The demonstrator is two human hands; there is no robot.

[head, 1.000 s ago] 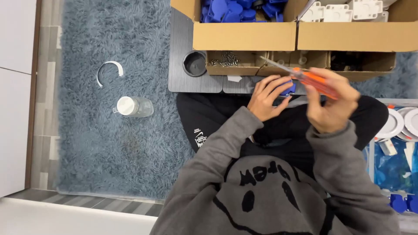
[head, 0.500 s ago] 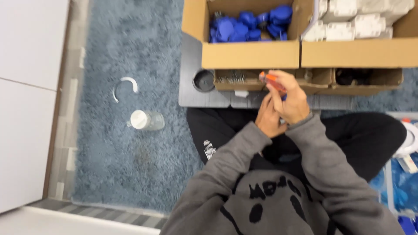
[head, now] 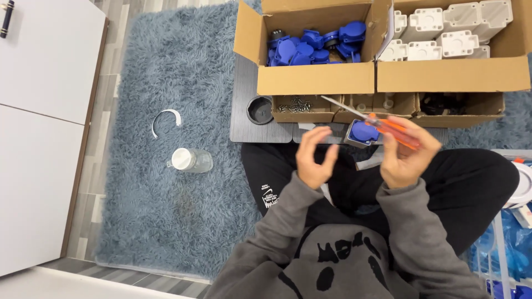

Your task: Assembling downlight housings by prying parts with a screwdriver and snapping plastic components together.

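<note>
While both hands were pressed together around the part half a second ago, they are now drawn apart in front of the small grey surface [head: 260, 130]. The left hand [head: 313, 158] has come off and hovers empty just left of the grey-and-blue socket part [head: 363, 133], its fingers [head: 327, 159] loosely curled and open, touching nothing. The right hand [head: 407, 155] keeps the orange-handled screwdriver [head: 382, 126] in a closed grip, the metal shaft pointing up and left across the near edge of the surface, towards the shallow tray of screws [head: 296, 104]. The socket part sits at the tool's handle, against the right hand; whether those fingers also pinch it or it rests on the surface I cannot tell. The view has also swung, so more of the far side shows: beyond the surface stand a cardboard box of blue covers [head: 316, 47] and another of white housings [head: 443, 33]. Left of the surface, on the blue rug [head: 138, 66], lie a clear bottle [head: 190, 160] and a white ring piece [head: 165, 119], unmoved.
</note>
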